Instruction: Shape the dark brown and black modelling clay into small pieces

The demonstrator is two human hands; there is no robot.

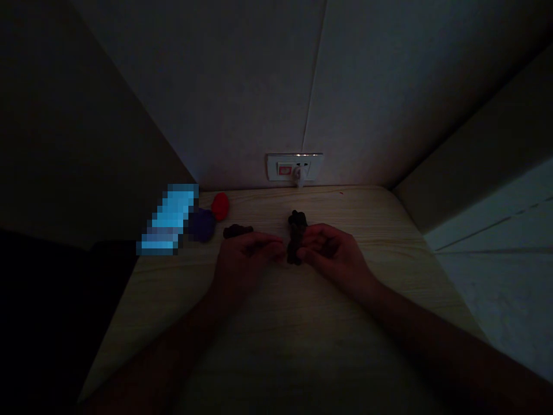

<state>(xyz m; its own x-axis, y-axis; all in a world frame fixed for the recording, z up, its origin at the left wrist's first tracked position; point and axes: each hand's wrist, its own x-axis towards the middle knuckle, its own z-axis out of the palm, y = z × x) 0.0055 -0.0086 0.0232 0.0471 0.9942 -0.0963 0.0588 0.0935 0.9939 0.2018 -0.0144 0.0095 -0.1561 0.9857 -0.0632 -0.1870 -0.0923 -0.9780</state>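
Observation:
The scene is very dim. My right hand [332,253] is curled around a dark lumpy piece of modelling clay [296,230] that stands up from the wooden tabletop [302,323]. My left hand [246,256] rests on the table beside it, its fingers pressed together with the tips reaching the lower part of the same dark piece. Another small dark lump [237,230] lies just beyond my left hand.
A red lump [220,205] and a purple lump [202,225] lie at the back left beside a glowing blue blurred rectangle [168,222]. A white wall socket [294,167] with a plug sits on the back wall. Walls close in on both sides.

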